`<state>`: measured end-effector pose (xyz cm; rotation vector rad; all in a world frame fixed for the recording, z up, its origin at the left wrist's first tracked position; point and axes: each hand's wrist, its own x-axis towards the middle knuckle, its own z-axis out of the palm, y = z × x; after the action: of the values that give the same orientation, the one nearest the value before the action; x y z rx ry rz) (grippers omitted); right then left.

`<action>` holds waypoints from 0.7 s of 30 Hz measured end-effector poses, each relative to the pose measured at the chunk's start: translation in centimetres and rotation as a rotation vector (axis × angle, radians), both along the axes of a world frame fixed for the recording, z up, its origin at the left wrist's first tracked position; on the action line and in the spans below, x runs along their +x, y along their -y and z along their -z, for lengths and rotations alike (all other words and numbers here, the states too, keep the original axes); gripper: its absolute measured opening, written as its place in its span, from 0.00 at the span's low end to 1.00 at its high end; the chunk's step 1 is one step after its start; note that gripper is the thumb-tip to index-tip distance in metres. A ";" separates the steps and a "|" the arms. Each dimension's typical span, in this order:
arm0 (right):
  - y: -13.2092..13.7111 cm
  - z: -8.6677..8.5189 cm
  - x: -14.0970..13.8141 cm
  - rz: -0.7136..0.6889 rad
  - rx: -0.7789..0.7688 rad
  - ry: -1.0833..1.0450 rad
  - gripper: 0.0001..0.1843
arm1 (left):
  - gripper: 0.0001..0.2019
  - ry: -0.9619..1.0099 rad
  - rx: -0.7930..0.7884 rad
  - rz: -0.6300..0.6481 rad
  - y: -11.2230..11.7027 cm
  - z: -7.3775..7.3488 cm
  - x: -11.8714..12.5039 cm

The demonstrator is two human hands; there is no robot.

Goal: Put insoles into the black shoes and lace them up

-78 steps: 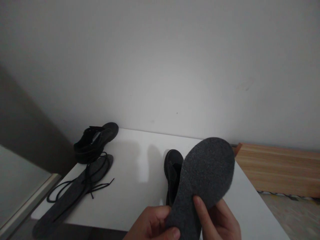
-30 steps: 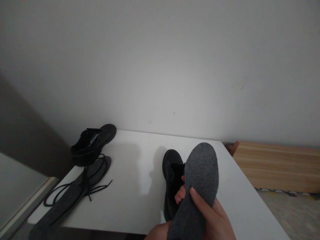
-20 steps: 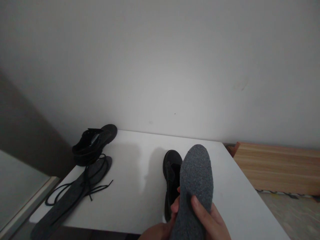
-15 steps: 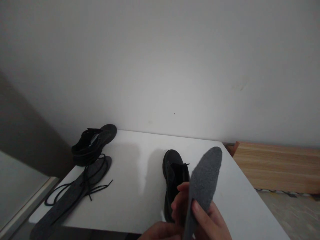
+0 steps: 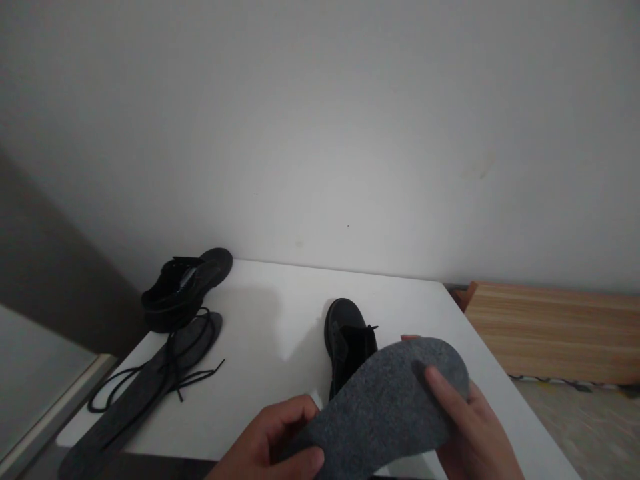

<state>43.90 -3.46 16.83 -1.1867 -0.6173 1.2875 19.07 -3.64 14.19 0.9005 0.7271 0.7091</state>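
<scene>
White wall (image 5: 320,133) is rising behind a white table (image 5: 260,347), with a wood-grained panel (image 5: 550,337) lying beyond the right edge. One black shoe (image 5: 183,293) is resting far left; a second black shoe (image 5: 346,320) is standing mid-table. A loose gray insole (image 5: 137,393) is overhanging the front edge, while a raised gray insole (image 5: 385,407) is partly hiding the second shoe. Handling that raised piece is apparently the step in hand; the next move is probably calling for two-handed support. The left hand (image 5: 277,440) is pinching its narrower part; the right hand (image 5: 473,423) is clasping the broad end, thumb across its face. Black laces (image 5: 176,373) are trailing over the loose insole.
</scene>
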 end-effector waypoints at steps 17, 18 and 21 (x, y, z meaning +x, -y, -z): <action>-0.4 -0.6 1.9 -0.246 0.102 0.388 0.17 | 0.20 -0.213 0.048 -0.257 -1.3 -0.9 -2.1; -0.4 -0.8 2.0 -0.283 0.082 0.401 0.18 | 0.20 -0.227 0.058 -0.245 -1.3 -1.1 -2.4; -0.3 -1.4 2.0 -0.357 0.019 0.439 0.21 | 0.20 -0.270 0.091 -0.207 -1.4 -1.3 -3.0</action>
<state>45.93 -3.16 18.20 -1.3988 -1.2022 1.3133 16.08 -2.28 15.50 1.0256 1.0457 0.8168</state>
